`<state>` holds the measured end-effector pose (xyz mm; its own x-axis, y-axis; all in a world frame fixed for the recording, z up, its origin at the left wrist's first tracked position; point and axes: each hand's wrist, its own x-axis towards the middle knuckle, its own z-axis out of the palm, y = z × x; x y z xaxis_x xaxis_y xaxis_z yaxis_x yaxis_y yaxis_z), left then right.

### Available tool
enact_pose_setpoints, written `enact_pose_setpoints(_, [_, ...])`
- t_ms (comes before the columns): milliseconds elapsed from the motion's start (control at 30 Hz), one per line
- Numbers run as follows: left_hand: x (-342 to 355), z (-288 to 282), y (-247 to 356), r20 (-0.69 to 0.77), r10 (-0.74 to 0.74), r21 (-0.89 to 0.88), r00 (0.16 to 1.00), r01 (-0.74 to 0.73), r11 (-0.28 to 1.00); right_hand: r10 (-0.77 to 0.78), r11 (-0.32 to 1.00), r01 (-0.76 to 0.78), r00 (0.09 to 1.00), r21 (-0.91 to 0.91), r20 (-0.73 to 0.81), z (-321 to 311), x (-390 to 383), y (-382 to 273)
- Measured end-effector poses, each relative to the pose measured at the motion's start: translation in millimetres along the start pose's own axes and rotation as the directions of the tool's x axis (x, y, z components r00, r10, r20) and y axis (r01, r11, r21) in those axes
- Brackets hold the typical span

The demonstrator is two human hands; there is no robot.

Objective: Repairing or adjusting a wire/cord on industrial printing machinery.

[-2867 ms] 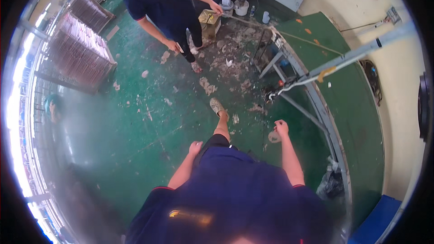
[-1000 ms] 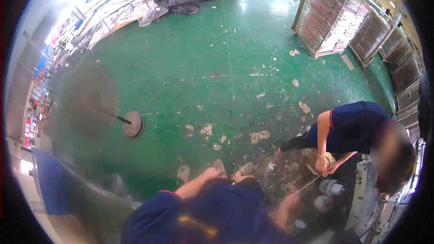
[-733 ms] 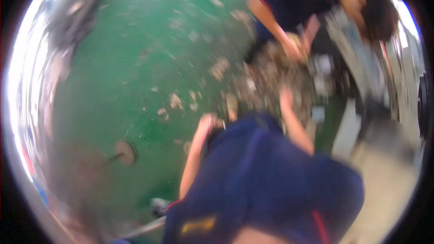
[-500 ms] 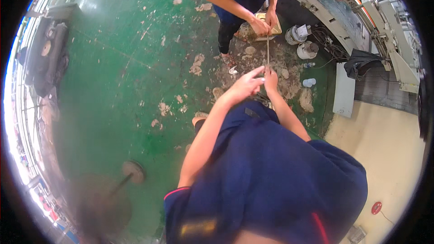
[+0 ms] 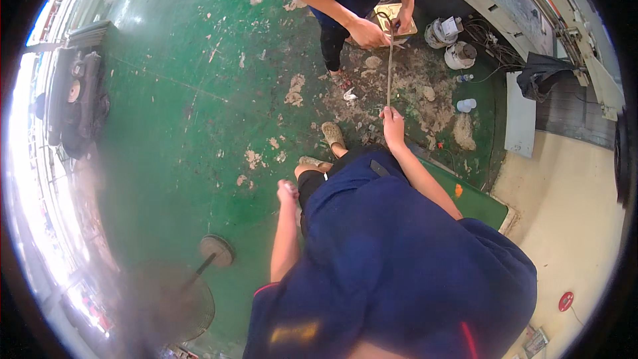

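Observation:
My right hand (image 5: 393, 126) is closed on the near end of a long, narrow, light-coloured strip (image 5: 389, 80). The strip runs taut and straight away from me to a co-worker's hands. One of those hands (image 5: 367, 33) is beside the strip; the other (image 5: 404, 20) is by its far end, near what looks like a pair of scissors (image 5: 399, 42). Down at my left side, apart from the strip, my left hand (image 5: 288, 191) has its fingers curled closed. Whatever may be inside it is too small to make out.
A yellowish tin (image 5: 407, 25) stands beneath the co-worker's hands. Two white canisters (image 5: 458, 57), cables and a white cup (image 5: 466, 105) lie to the right, beside machinery (image 5: 492, 13). A round-based stand (image 5: 216, 250) is at lower left. Stains mark the green floor (image 5: 173, 126).
My left hand has left the strip and dropped back to my left side, its fingers now curled. My right hand still grips the strip. The co-worker's hands have moved slightly apart.

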<state>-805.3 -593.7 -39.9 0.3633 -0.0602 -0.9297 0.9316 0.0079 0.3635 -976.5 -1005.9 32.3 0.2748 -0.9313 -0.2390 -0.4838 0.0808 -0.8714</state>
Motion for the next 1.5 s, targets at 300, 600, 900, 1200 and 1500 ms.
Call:
enact_pose_setpoints(300, [-32.6,-68.1,7.4,-0.267,0.244,0.454,0.932,-0.102,0.885,0.158,0.981,-0.171,0.978,0.096,0.135,15.9,-5.3,9.0])
enact_pose_setpoints(600, [-34.8,8.4,-67.6,-0.079,0.568,0.856,0.820,-0.236,0.460,0.055,0.998,-0.057,0.984,0.005,0.172,2.7,0.7,23.0])
enact_pose_setpoints(900, [-32.3,-2.0,-33.9,-0.035,0.321,0.742,0.946,-0.190,0.642,0.064,0.998,-0.063,0.983,-0.011,0.175,-4.0,2.3,10.4])
enact_pose_setpoints(1200, [-53.1,47.8,-40.2,0.057,0.518,0.917,0.853,-0.250,0.311,0.059,0.998,-0.057,0.980,-0.015,0.192,-3.0,6.5,35.9])
enact_pose_setpoints(1500, [-43.9,32.4,-38.6,0.103,0.444,0.819,0.890,-0.330,0.471,0.058,0.998,-0.054,0.994,-0.045,0.091,-9.1,20.8,38.8])
